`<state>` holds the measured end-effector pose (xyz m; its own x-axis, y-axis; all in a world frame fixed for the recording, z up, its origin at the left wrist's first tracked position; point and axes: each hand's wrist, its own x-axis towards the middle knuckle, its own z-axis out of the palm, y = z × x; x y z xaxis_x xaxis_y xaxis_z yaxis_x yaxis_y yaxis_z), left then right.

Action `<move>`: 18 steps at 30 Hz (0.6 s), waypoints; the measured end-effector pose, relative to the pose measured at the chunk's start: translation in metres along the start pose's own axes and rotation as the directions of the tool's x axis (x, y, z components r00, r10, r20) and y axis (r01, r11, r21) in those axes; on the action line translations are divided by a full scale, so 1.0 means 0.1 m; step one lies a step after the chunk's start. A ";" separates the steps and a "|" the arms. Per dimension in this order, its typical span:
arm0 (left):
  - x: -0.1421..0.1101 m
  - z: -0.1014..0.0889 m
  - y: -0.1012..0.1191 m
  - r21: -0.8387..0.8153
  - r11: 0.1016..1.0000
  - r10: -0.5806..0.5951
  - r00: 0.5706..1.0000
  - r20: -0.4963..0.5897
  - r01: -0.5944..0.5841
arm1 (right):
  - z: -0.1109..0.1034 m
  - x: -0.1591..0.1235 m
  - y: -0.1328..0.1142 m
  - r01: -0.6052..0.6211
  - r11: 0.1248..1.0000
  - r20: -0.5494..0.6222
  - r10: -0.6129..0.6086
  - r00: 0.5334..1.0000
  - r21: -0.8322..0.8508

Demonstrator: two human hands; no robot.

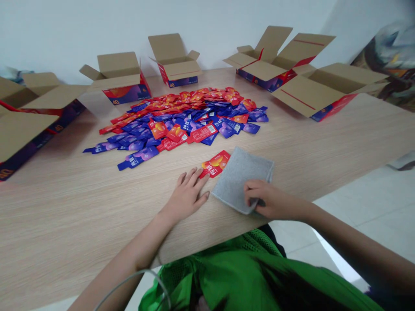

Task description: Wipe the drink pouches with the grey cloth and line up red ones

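Note:
My right hand (267,199) grips the near edge of a grey felt cloth (241,172), thumb and fingers pinched on it. The cloth lies flat near the table's front edge. My left hand (189,194) rests on the table with its fingers spread. Its fingertips touch the lower end of a red sachet (218,163) with an orange fruit print. That sachet's right end meets the cloth's left edge. Beyond my hands lies a wide heap of red and purple-blue sachets (188,116).
Open cardboard boxes surround the heap: two at the left (24,129) (48,93), others at the back (121,80) (177,62) and right (324,88) (269,56). The wooden table (81,216) ends just before my green clothing (246,272). A thin cable (142,272) crosses my left forearm.

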<state>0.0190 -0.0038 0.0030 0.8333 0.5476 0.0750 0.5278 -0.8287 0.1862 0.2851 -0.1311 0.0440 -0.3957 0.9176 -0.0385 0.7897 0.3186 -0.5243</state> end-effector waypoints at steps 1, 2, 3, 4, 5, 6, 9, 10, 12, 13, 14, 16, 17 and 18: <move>0.00 0.00 0.00 -0.005 1.000 0.001 1.000 -0.002 -0.001 | 0.01 -0.06 -0.02 -0.005 0.999 -0.038 0.004 0.999 -0.033; 0.00 0.00 0.00 -0.007 1.000 0.001 1.000 -0.001 -0.001 | 0.03 -0.11 -0.03 -0.023 0.996 -0.096 0.015 0.995 -0.083; 0.00 0.00 0.00 -0.006 1.000 0.000 1.000 0.001 0.000 | 0.06 -0.14 -0.05 -0.041 0.990 -0.150 0.020 0.988 -0.136; 0.00 -0.01 0.01 -0.004 1.000 -0.002 1.000 0.003 0.002 | 0.11 -0.16 -0.07 -0.052 0.982 -0.183 0.018 0.983 -0.184; 0.00 -0.01 0.01 -0.001 1.000 -0.004 1.000 0.005 0.004 | 0.16 -0.17 -0.08 -0.055 0.974 -0.188 0.013 0.982 -0.220; 0.00 -0.01 0.01 0.000 1.000 -0.005 1.000 0.005 0.005 | 0.21 -0.17 -0.09 -0.048 0.968 -0.168 0.006 0.986 -0.245; 0.00 -0.02 0.02 0.007 1.000 -0.005 1.000 0.005 0.005 | 0.35 -0.18 -0.10 -0.020 0.959 -0.100 -0.008 0.995 -0.282; 0.00 -0.02 0.02 0.009 1.000 -0.003 1.000 0.006 0.003 | 0.39 -0.20 -0.09 -0.003 0.957 -0.091 -0.024 0.996 -0.290; 0.00 -0.01 0.01 0.011 1.000 -0.001 1.000 0.003 0.001 | 0.47 -0.25 -0.07 0.026 0.950 -0.102 -0.060 0.993 -0.310; 0.01 -0.01 0.01 0.011 1.000 -0.001 1.000 0.000 0.001 | 0.51 -0.28 -0.06 0.027 0.946 -0.122 -0.070 0.990 -0.323; 0.01 -0.01 0.01 0.012 1.000 -0.001 1.000 -0.003 0.001 | 0.54 -0.31 -0.05 0.024 0.942 -0.143 -0.075 0.987 -0.334; 0.01 -0.01 0.00 0.018 1.000 -0.003 1.000 -0.004 0.004 | 0.59 -0.38 -0.03 0.023 0.939 -0.156 -0.081 0.984 -0.343; 0.00 -0.01 0.00 0.022 1.000 -0.004 1.000 -0.001 0.004 | 0.59 -0.41 -0.03 0.033 0.940 -0.141 -0.086 0.986 -0.339; 0.00 -0.01 0.00 0.026 1.000 -0.003 1.000 0.000 0.003 | 0.57 -0.44 -0.03 0.052 0.943 -0.117 -0.096 0.989 -0.330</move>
<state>0.0190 -0.0035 0.0042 0.8318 0.5501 0.0740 0.5344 -0.8298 0.1610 0.2734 -0.1856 -0.0016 -0.4121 0.9043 0.1112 0.8783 0.4267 -0.2155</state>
